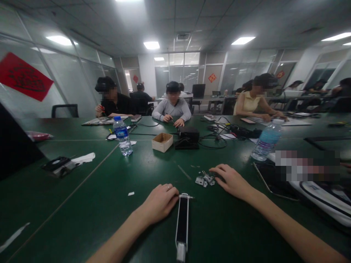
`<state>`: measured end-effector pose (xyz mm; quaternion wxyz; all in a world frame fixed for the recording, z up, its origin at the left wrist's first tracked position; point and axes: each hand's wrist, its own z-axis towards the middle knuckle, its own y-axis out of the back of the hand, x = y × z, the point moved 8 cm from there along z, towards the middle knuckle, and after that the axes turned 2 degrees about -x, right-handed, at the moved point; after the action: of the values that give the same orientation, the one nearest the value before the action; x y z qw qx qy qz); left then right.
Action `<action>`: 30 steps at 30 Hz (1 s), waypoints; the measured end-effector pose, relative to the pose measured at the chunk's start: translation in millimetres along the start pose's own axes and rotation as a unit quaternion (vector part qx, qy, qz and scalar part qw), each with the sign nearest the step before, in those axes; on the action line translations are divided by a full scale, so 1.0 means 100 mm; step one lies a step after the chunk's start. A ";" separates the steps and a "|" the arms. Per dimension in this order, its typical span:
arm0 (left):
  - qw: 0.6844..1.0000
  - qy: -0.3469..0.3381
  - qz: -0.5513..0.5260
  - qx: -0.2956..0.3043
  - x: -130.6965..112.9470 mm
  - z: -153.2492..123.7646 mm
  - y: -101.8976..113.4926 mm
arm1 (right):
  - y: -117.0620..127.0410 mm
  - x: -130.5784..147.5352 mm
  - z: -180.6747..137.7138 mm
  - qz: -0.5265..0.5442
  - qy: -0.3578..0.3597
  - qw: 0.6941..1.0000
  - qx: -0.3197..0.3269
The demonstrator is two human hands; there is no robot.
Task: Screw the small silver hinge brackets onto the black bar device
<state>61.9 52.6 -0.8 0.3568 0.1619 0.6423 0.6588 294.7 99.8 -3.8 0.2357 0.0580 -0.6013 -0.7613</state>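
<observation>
Several angular metallic pieces (202,181) | right hand (229,179): half-curled | left hand (161,201): curled | grips unclear

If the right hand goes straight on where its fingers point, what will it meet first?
Probably the metal parts, close in front of the right hand; whether they touch is unclear.

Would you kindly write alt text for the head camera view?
The left hand rests at the far end of a narrow black-and-white object; the right hand is beside a pile of silvery metal parts on a dark green table. Beyond stand a pale open-topped box and a clear blue-capped plastic bottle; people sit opposite.
</observation>
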 end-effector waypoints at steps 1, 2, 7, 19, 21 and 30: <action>1.000 -0.001 0.000 -0.001 0.00 0.00 0.00 | -0.01 0.02 0.00 0.005 0.010 1.000 0.005; 1.000 -0.001 0.000 -0.003 0.00 0.00 0.00 | -0.03 0.04 0.00 0.008 0.017 1.000 0.012; 1.000 0.004 0.001 0.005 -0.01 0.00 0.01 | -0.06 0.03 0.04 0.001 0.013 0.999 0.034; 1.000 0.001 -0.002 -0.002 -0.02 -0.01 0.01 | -0.02 0.12 0.01 0.009 0.006 0.999 0.031; 1.000 0.005 0.002 -0.003 -0.01 -0.01 0.01 | -0.01 0.13 0.01 0.015 0.003 0.999 0.031; 1.000 0.014 0.018 0.013 -0.04 -0.02 0.03 | -0.05 0.12 0.02 0.049 -0.001 0.999 0.013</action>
<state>62.5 49.1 3.2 0.3337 0.1689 0.6528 0.6587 282.2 97.2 -5.4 0.2717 0.0308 -0.6130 -0.7412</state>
